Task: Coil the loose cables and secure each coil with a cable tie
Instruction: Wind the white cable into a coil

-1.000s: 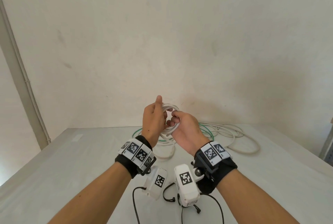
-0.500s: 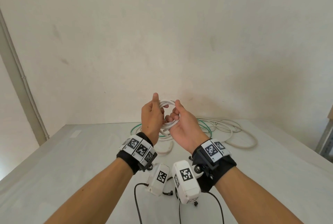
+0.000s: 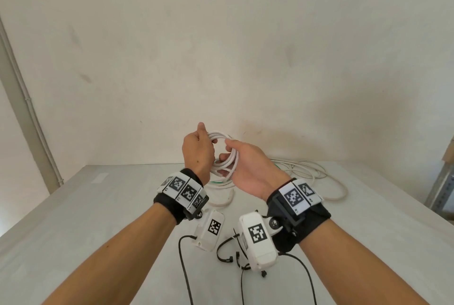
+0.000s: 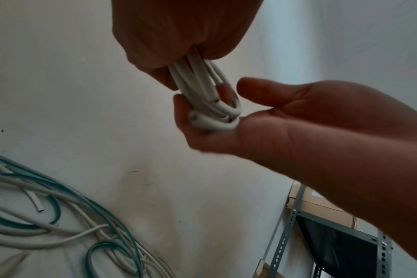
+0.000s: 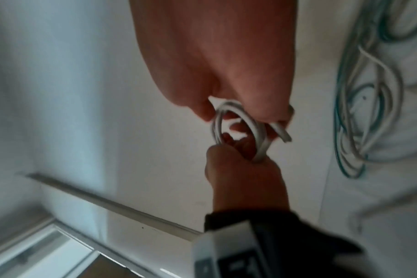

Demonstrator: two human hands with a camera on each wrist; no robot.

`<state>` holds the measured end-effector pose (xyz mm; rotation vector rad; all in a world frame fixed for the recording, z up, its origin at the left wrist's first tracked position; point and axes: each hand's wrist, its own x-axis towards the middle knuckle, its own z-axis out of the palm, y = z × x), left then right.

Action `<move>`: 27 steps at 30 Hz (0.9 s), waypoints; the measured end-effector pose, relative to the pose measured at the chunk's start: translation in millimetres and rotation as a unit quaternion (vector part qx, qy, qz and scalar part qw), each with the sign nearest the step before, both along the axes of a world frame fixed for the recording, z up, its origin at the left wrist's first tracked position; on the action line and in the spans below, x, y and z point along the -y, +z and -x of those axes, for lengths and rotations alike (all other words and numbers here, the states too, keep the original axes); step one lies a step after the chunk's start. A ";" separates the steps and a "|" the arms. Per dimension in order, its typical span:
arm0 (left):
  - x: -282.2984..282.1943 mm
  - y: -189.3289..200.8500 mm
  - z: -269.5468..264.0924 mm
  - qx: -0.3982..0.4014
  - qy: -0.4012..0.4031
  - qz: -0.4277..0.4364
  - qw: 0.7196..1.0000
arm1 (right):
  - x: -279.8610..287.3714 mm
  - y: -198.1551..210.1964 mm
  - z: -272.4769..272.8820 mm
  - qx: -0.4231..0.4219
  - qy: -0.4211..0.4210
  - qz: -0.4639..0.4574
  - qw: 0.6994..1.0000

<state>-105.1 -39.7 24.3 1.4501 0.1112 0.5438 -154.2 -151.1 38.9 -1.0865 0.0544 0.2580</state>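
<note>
A small white cable coil (image 3: pixel 227 157) is held up in front of the wall, above the white table (image 3: pixel 110 218). My left hand (image 3: pixel 207 134) grips its upper left side, thumb up. My right hand (image 3: pixel 224 150) holds the lower right side, fingers hooked through the loops and thumb stretched over the top. In the left wrist view the coil (image 4: pixel 202 90) hangs from the left hand (image 4: pixel 179 37), with the right hand's fingers (image 4: pixel 186 116) curled under it. The right wrist view shows the coil (image 5: pixel 257 135) between both hands. Thin black strips that look like cable ties (image 3: pixel 223 252) lie near my wrists.
Loose white cables (image 3: pixel 317 174) and a green cable (image 4: pixel 102 216) lie tangled at the back of the table by the wall. A grey metal rack (image 4: pixel 333 244) with cardboard boxes stands at the right. Black camera leads (image 3: pixel 183 263) trail over the table's front.
Both hands have lifted the coil slightly. The right hand has turned so its wrist faces up and its thumb lies over the coil. The left hand keeps its grip.
</note>
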 end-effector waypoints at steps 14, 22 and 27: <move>18.9 -9.7 25.5 0.105 -0.024 -0.075 0.991 | -13.8 -6.4 -8.6 0.002 -0.134 -0.181 0.974; 22.6 0.9 26.7 -0.030 -0.195 0.224 0.954 | -21.0 -4.5 -7.7 -0.016 -0.144 -0.258 0.955; 17.4 21.3 27.1 -0.016 -0.141 0.252 0.957 | -19.2 -8.7 -8.9 0.045 -0.119 -0.051 0.991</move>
